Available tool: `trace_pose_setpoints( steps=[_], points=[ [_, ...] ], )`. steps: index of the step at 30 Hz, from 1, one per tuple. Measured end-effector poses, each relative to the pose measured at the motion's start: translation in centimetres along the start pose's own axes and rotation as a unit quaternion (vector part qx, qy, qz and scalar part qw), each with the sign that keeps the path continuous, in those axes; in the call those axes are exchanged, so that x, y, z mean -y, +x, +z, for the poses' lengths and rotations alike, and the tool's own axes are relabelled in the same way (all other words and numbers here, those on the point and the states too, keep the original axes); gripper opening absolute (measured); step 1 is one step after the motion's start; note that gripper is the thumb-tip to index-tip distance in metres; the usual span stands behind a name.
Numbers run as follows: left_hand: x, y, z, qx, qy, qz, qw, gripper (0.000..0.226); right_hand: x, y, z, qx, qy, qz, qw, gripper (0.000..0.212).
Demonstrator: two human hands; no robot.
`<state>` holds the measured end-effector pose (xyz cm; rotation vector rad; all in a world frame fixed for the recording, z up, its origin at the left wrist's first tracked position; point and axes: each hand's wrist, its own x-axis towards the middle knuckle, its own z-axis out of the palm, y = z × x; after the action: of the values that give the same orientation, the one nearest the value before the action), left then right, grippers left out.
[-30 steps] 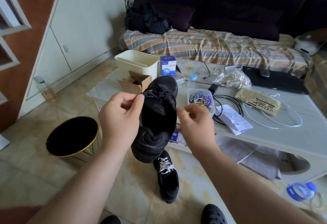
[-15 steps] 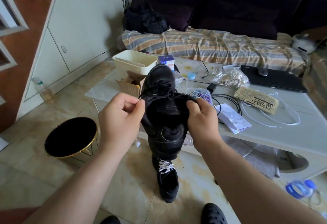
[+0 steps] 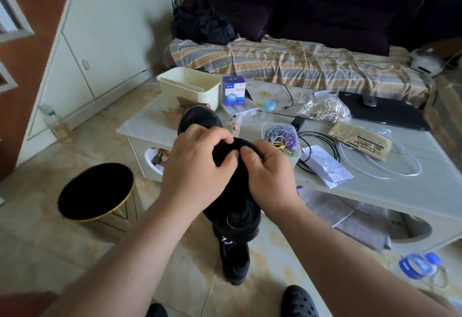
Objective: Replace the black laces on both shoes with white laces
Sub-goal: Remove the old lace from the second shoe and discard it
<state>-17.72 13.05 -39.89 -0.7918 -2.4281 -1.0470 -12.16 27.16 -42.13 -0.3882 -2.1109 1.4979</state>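
At about nine o'clock of the scene a black stool is seen on the floor; at the centre a black shoe is held up in the air in front of the table, above a second shoe that lies on the floor at six o'clock with white lace showing at its top. The left hand is clenched on the upper of the held shoe, fingers curled into the dark material near the tongue; the right hand is likewise curled on it, thumb and forefinger pinching at the throat; whether a black lace itself is caught in either grip cannot be told, since black lies on black. The held shoe's long axis runs from twelve to six, toe pointing away toward twelve, heel down toward six; the floor shoe lies along the same line. The step in hand is judged to be the loosening of the black lace; it would best be done with the shoe steadied by one hand, the lace drawn out eyelet by eyelet from the top, not yanked. At three o'clock a loose white lace is seen lying on the table, within reach.
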Motion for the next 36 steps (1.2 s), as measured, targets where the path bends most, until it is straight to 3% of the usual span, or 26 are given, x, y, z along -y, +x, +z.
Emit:
trace_pose_setpoints(
  steps=[4,6,7,9,10,11,13,16,20,22,24,25,28,31,36],
  points=[
    [1.1,0.2,-0.1,0.002,-0.002,-0.022,1.0,0.01,-0.3,-0.1,0.0,0.001,-0.016,0.004,1.0,0.032],
    [0.8,0.2,-0.3,-0.003,-0.11,-0.101,0.989,0.009,-0.6,0.0,-0.2,-0.002,-0.009,0.019,1.0,0.032],
    [0.4,0.4,-0.5,-0.015,-0.223,-0.172,0.96,0.012,-0.7,0.1,-0.3,-0.004,0.003,0.027,1.0,0.029],
    [0.1,1.2,-1.1,-0.069,-0.457,-0.332,0.822,0.022,-0.6,0.3,-0.5,-0.005,0.038,0.045,0.998,0.027],
    [0.3,1.8,-1.6,-0.092,-0.521,-0.395,0.751,0.027,-0.6,0.4,-0.6,-0.005,0.055,0.053,0.997,0.025],
    [1.1,2.2,-2.0,-0.11,-0.547,-0.439,0.705,0.029,-0.7,0.6,-0.7,-0.008,0.072,0.06,0.996,0.024],
    [3.1,2.5,-2.4,-0.126,-0.534,-0.492,0.676,0.03,-0.7,0.7,-1.0,-0.02,0.114,0.074,0.991,0.026],
    [5.6,1.9,-2.2,-0.094,-0.466,-0.524,0.707,0.031,-0.9,1.0,-1.8,-0.032,0.173,0.083,0.981,0.032],
    [6.5,1.6,-3.0,0.054,-0.295,-0.501,0.812,0.02,-0.8,1.1,-2.3,-0.031,0.173,0.06,0.983,0.032],
    [6.4,1.3,-3.7,0.145,-0.149,-0.425,0.881,0.036,-0.7,1.0,-2.2,-0.026,0.155,0.043,0.987,0.028],
    [5.6,1.0,-4.1,0.14,-0.038,-0.323,0.935,0.042,-0.7,0.8,-2.0,-0.02,0.13,0.029,0.991,0.023],
    [4.5,0.9,-4.3,0.112,-0.043,-0.282,0.952,0.036,-0.7,0.6,-1.9,-0.018,0.114,0.021,0.993,0.022],
    [1.2,0.3,-3.4,0.058,-0.094,-0.163,0.98,0.023,-0.5,0.1,-1.4,-0.01,0.084,-0.001,0.996,0.022],
    [0.0,-0.4,-1.2,0.06,-0.047,-0.063,0.995,0.024,-0.4,-0.3,-1.1,-0.002,0.06,-0.02,0.998,0.025],
    [1.6,0.3,-0.8,0.047,0.03,-0.019,0.998,0.003,-0.7,-0.2,-1.4,-0.032,0.034,-0.008,0.999,0.028]
  ],
)
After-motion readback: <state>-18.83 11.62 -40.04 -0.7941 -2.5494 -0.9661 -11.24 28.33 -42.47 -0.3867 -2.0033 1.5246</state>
